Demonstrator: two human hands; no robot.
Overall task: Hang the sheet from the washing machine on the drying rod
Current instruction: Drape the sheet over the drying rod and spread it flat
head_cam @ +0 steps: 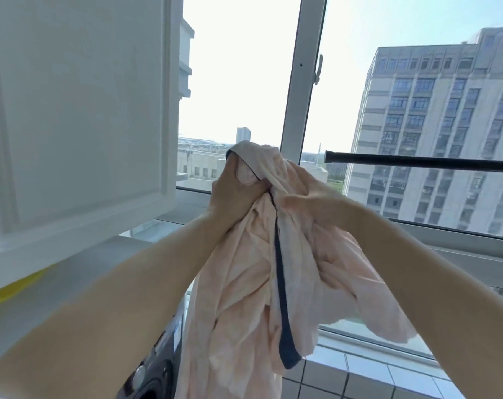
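Pale pink sheet, black rod, white cabinet

The sheet point(244, 283) is pale pink, nearly plain, with 1 dark navy band point(281, 298) running down its folds and a whiter strip at the top. The rod point(417, 161) is black with a silvery tip. The cabinet door point(77, 110) is white, with a yellow strip point(14, 286) under it. The washer point(158, 364) is dark grey. The window frame point(297, 82) is white, the wall tiles point(359, 381) pale grey-white, the building point(434, 133) outside beige-grey.
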